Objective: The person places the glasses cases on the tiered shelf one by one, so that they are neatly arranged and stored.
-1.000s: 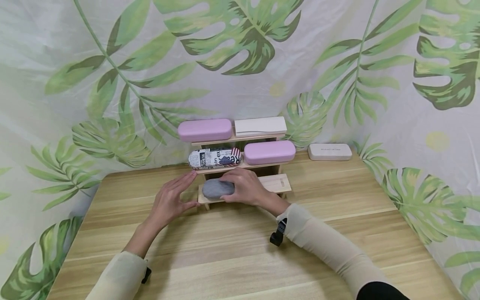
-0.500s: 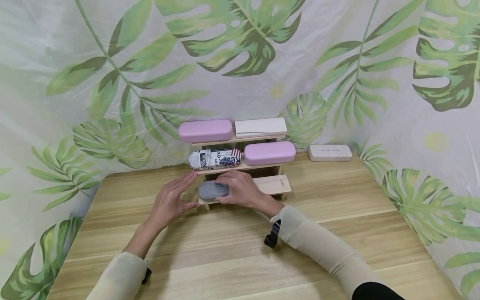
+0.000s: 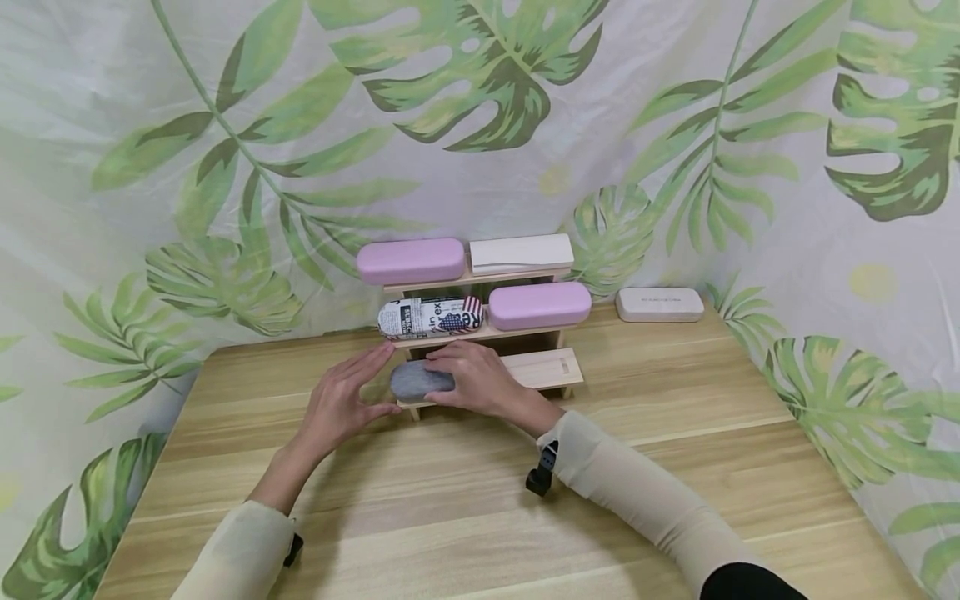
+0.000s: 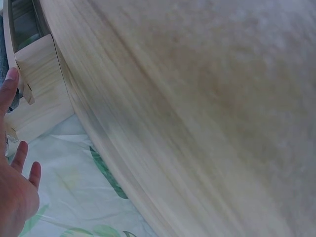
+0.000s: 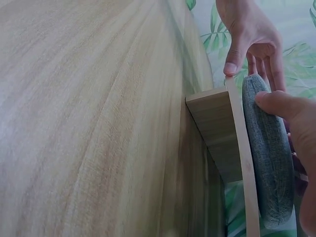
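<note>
A grey-blue fabric glasses case (image 3: 415, 382) lies at the left end of the lowest tier of a wooden step rack (image 3: 543, 369). My right hand (image 3: 480, 379) grips its right part, thumb in front and fingers behind. In the right wrist view the case (image 5: 269, 158) rests along the lowest board (image 5: 243, 163). My left hand (image 3: 341, 404) steadies the rack's left side, fingers extended. Its thumb touches the lowest board's end, and its fingertips reach the middle tier's left end. The middle tier bears a newspaper-print case (image 3: 430, 317) and a pink case (image 3: 540, 305).
On the top tier are another pink case (image 3: 411, 261) and a white case (image 3: 521, 253). An off-white case (image 3: 660, 305) lies on the wooden table (image 3: 465, 500), right of the rack. A leaf-print cloth (image 3: 480, 192) hangs close behind.
My right hand has slid the grey-blue glasses case leftward along the lowest tier, to its left end. The left hand has stayed in place against the rack.
</note>
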{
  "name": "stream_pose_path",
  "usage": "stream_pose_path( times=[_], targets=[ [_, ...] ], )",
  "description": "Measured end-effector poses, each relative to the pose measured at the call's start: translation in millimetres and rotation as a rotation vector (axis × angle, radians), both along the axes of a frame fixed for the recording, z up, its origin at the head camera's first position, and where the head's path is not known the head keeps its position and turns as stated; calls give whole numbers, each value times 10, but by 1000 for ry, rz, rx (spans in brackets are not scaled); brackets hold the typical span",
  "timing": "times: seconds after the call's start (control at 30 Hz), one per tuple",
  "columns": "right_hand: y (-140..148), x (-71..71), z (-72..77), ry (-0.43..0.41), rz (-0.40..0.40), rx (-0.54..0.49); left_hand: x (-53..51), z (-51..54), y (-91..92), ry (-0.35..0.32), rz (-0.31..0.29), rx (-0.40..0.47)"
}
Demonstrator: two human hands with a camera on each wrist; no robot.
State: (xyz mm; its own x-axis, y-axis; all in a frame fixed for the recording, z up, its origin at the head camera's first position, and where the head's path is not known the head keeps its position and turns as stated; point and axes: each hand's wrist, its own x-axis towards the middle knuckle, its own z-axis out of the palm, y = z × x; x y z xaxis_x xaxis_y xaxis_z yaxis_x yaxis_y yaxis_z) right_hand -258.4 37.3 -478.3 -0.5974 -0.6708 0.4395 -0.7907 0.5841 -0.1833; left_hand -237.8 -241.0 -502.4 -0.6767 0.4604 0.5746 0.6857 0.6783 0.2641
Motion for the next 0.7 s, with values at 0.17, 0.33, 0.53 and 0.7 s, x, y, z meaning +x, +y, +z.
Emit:
stream_pose_path(
  times=[0.17,0.33,0.53,0.7],
  targets=[
    [33,22,4,-16,19,-22,-9,5,3,11,-14,5],
    [47,22,-15,-13,34,-58,-13,7,-4,16,-21,7],
    [40,4,-39,19,37,-64,-14,-1,-13,2,-21,8],
    [32,-12,-33,28,41,-60,-22,-5,-25,-7,-14,-2]
  ],
)
